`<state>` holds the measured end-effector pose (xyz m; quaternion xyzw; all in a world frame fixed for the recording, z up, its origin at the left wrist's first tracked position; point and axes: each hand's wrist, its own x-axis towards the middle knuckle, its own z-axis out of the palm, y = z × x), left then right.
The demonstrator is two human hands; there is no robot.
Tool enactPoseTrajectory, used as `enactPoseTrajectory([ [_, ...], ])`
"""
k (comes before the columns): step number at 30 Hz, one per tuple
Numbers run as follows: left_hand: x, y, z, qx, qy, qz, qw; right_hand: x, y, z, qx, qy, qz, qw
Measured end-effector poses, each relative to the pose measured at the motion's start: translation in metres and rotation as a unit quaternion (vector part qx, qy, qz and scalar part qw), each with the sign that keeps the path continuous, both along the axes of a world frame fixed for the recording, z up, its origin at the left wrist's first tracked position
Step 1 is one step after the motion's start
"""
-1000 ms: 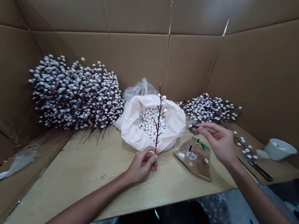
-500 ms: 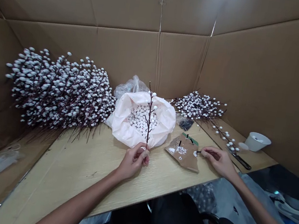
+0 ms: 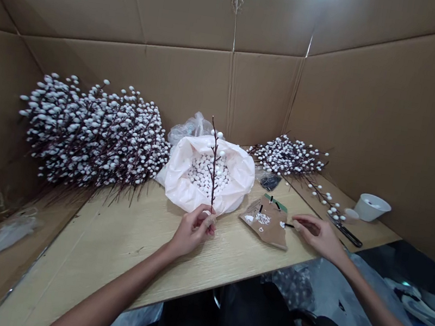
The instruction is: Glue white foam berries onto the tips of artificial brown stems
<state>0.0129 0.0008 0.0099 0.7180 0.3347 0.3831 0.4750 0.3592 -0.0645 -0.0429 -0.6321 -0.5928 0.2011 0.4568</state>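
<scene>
My left hand (image 3: 191, 229) is closed on the foot of a thin dark twig (image 3: 213, 163) that stands upright with a few white buds near its top. Behind it a pale pink plastic bag (image 3: 239, 180) lies open, full of white buds. My right hand (image 3: 315, 235) rests low on the table, fingers pinched round a thin dark stick whose tip touches a brown cardboard scrap (image 3: 266, 223) smeared with white glue.
A big heap of budded twigs (image 3: 94, 132) lies at the left, a smaller heap (image 3: 288, 155) at the back right. A white bowl (image 3: 373, 207) and a dark tool (image 3: 344, 233) sit at the right. Cardboard walls (image 3: 173, 24) enclose the wooden table (image 3: 112, 256).
My right hand came down from in front of the small twig heap to the table beside the glue scrap. The twig in my left hand stayed upright.
</scene>
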Motion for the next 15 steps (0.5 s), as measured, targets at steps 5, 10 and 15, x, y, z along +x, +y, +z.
enactPoseTrajectory([
  [5,0.008,-0.010,0.014,-0.031,-0.039,-0.003,0.999,-0.022,-0.010,0.030,0.055,-0.011,0.009,0.998],
  [10,0.023,-0.025,0.024,-0.062,-0.079,-0.024,0.995,-0.084,-0.008,0.076,0.091,0.026,0.135,0.986],
  [15,0.032,-0.035,0.027,-0.058,-0.094,-0.031,0.993,-0.142,0.007,0.097,0.111,0.082,0.203,0.969],
])
